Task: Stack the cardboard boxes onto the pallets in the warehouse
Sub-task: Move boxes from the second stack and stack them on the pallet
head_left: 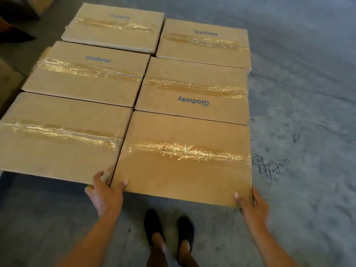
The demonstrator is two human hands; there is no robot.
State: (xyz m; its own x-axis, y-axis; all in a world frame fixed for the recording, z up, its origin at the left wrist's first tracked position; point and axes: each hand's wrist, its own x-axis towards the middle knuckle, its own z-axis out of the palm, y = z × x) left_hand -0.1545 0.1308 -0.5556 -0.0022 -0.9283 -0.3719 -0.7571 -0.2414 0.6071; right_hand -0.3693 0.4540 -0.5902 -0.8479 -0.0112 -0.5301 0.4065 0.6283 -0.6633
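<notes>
Several taped brown cardboard boxes lie flat in two rows in front of me, some printed "Glodway". The nearest right box [183, 157] is the one under my hands. My left hand [105, 193] grips its near left corner, thumb on top, fingers reaching into the gap beside the near left box [59, 135]. My right hand [250, 205] holds the near right corner, thumb on the lid and fingers down the side. Whatever the boxes rest on is hidden beneath them.
Grey concrete floor [298, 93] stretches to the right and behind me. My feet in dark shoes [169, 228] stand just before the near box. More cardboard [9, 81] and dark objects sit at the far left.
</notes>
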